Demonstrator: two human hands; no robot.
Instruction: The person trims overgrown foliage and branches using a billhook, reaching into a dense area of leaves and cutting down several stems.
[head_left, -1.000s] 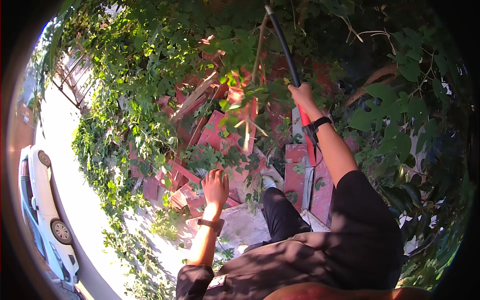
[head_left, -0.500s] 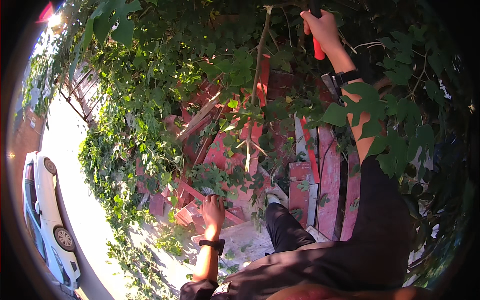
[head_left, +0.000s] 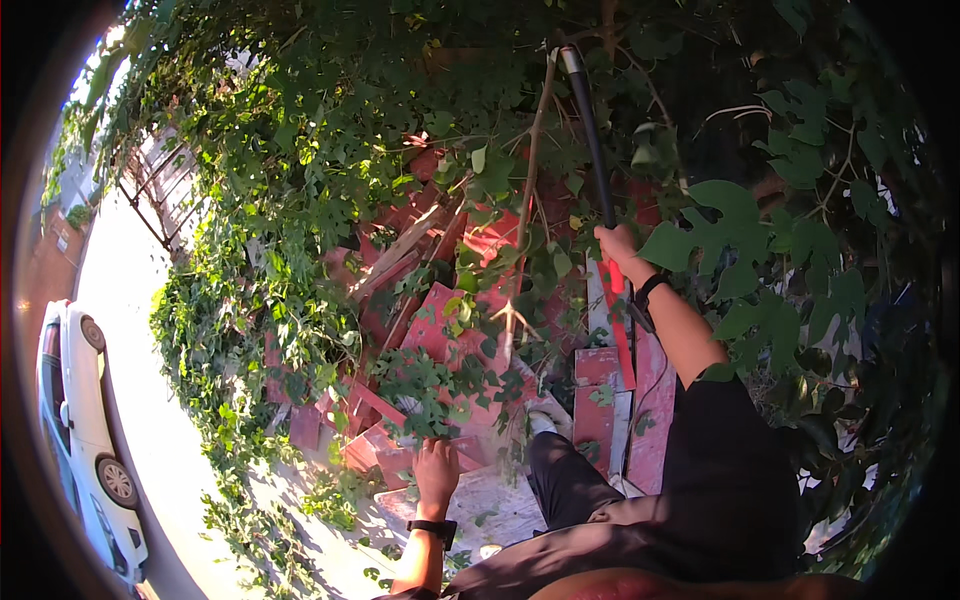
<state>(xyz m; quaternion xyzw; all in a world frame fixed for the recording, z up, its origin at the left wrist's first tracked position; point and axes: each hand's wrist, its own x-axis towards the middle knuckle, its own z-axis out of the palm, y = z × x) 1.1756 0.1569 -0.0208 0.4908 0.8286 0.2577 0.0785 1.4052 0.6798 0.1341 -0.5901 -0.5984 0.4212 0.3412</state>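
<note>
My right hand (head_left: 622, 252) is closed round the red grip of a long tool with a black shaft (head_left: 592, 140). The shaft slants up and away, and its silvery far end meets the upper part of a bare branch (head_left: 528, 190). What kind of head the tool has is too dark to tell. Lower and to the left, my left hand (head_left: 437, 468) has its fingers curled, beside leafy stems (head_left: 415, 390) and broken red boards (head_left: 378, 452). Whether it grips anything is hidden by the back of the hand.
Dense green vines (head_left: 290, 170) surround the heap, with large leaves (head_left: 720, 235) close on the right. A splintered wooden plank (head_left: 400, 248) juts from the heap. My foot (head_left: 548, 412) stands among the boards. A white car (head_left: 95, 430) is at far left.
My right hand has come down and nearer with the tool, baring its long black shaft. My left hand has drawn slightly nearer to me. The bare branch has shifted a little right.
</note>
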